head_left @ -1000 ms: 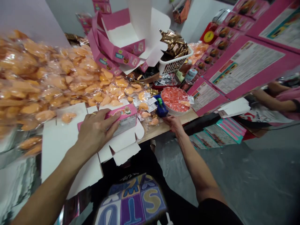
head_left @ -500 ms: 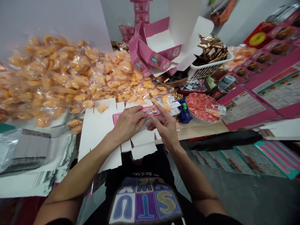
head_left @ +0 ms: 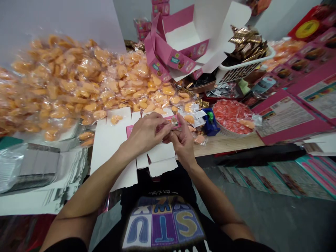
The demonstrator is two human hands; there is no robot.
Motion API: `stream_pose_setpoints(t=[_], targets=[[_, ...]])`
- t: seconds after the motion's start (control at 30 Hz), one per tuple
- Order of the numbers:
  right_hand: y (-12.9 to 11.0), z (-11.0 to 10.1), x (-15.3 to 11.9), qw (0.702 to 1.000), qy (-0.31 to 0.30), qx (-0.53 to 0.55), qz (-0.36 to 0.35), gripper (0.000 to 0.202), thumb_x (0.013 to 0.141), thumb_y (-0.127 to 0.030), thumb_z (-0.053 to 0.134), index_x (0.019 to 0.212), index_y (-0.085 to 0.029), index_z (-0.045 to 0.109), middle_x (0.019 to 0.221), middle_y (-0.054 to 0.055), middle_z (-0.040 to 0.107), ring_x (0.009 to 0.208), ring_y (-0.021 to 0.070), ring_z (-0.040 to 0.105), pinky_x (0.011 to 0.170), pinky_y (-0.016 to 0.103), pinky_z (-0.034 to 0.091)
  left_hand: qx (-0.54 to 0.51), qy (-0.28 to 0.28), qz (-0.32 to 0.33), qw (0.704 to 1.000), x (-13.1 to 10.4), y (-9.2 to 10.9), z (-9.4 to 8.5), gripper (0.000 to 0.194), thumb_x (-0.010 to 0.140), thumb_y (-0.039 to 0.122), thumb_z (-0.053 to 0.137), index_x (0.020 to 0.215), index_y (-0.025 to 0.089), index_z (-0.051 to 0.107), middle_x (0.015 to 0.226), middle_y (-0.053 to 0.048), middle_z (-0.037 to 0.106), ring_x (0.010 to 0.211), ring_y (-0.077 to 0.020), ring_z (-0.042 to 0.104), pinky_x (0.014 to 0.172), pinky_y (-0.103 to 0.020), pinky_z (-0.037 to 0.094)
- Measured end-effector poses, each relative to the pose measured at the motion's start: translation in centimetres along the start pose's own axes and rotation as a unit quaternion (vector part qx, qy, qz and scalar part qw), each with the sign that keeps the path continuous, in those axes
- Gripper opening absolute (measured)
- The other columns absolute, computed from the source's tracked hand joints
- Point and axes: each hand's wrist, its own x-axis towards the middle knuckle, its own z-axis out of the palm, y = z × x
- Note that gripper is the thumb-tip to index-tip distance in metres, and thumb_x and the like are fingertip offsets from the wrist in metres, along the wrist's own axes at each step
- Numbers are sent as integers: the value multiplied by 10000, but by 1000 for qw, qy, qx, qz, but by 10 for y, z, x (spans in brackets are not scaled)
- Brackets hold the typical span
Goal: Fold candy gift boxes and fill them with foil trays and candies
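Note:
Both hands are at a pink cardboard box (head_left: 172, 120), part of whose long side shows between and behind the fingers. My left hand (head_left: 148, 131) is closed over the box's middle, hiding much of it. At the right end, my right hand (head_left: 183, 138) grips the box with thumb and bent fingers meeting close to the left fingertips. Beneath lie flat white card sheets (head_left: 107, 150) with cut flaps (head_left: 162, 164). One wrapped orange piece (head_left: 116, 119) rests on the card to the left.
A large heap of wrapped orange pieces (head_left: 78, 80) fills the back left. Behind stands an open pink carton (head_left: 178, 63). To the right are a blue tape dispenser (head_left: 211, 124), a bowl of red packets (head_left: 232, 117) and a white basket (head_left: 233, 71). Bundled grey card (head_left: 39, 162) lies left.
My right fingers have curled in, and the right hand has drawn closer to the left at the box's end. The camera view has shifted slightly.

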Motion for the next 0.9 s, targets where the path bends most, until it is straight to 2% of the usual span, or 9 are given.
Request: stream_pose_setpoints(t=[0.17, 0.27, 0.33, 0.4, 0.47, 0.5, 0.53, 0.67, 0.9], targets=[[8, 9, -7, 999, 6, -28, -37, 857, 1118, -519, 638, 1822, -328, 189, 868, -8, 793, 719, 229, 765, 797, 462, 727, 18, -23, -22, 999, 15, 4, 4, 215, 994, 423, 801, 1004, 213, 753, 994, -32, 769, 867, -211, 708, 796, -318, 522], [3, -8, -9, 995, -29, -77, -49, 846, 1096, -406, 604, 1825, -326, 183, 911, -5, 801, 697, 202, 753, 754, 395, 702, 65, -12, 0, 998, 13, 1, 7, 169, 1021, 392, 753, 1021, 224, 737, 1014, -47, 774, 914, -240, 724, 797, -330, 524], [-5, -44, -5, 987, -14, -159, -22, 776, 1056, -336, 580, 1787, -294, 325, 1031, 38, 819, 707, 191, 762, 706, 352, 670, 99, 4, 21, 995, 11, -3, 9, 181, 1047, 403, 714, 1037, 224, 735, 1037, -66, 779, 933, -259, 734, 796, -347, 532], [-14, -94, 3, 955, 79, -282, 51, 638, 1025, -282, 531, 1660, -221, 539, 1166, 103, 815, 750, 197, 777, 694, 331, 642, 119, 21, 47, 992, 10, -8, 14, 207, 1069, 420, 691, 1057, 218, 738, 1065, -84, 784, 936, -269, 744, 800, -361, 545], [-25, -144, 14, 869, 215, -418, 154, 499, 1013, -248, 491, 1454, -159, 707, 1194, 154, 809, 814, 221, 785, 733, 328, 623, 124, 37, 79, 988, 6, -11, 19, 216, 1094, 407, 670, 1143, 213, 752, 1116, -98, 792, 964, -275, 758, 822, -372, 563], [-30, -163, 21, 822, 241, -470, 215, 448, 1007, -256, 503, 1367, -161, 751, 1150, 156, 815, 856, 236, 792, 787, 329, 622, 125, 45, 95, 987, 4, -11, 21, 219, 1108, 388, 657, 1198, 214, 757, 1145, -105, 795, 980, -275, 765, 834, -377, 571], [-34, -178, 28, 805, 246, -484, 241, 385, 988, -254, 529, 1243, -136, 791, 1050, 176, 813, 851, 264, 794, 813, 350, 620, 127, 51, 109, 985, 0, -10, 22, 225, 1119, 367, 645, 1243, 219, 760, 1170, -111, 797, 994, -274, 771, 847, -384, 580], [-38, -192, 52, 819, 200, -466, 267, 201, 870, -311, 606, 747, -212, 731, 587, 94, 657, 511, 297, 701, 627, 411, 619, 156, 51, 121, 979, -9, -2, 28, 217, 1116, 299, 654, 1286, 232, 769, 1228, -128, 788, 1031, -285, 777, 888, -429, 611], [13, -232, 53, 892, 241, -281, 261, 189, 652, -502, 673, 663, -314, 685, 733, 95, 750, 695, 365, 813, 690, 457, 700, 175, -4, 70, 982, -10, 13, 26, 253, 1088, 291, 691, 1326, 222, 743, 1242, -100, 768, 1115, -309, 750, 963, -476, 627]])
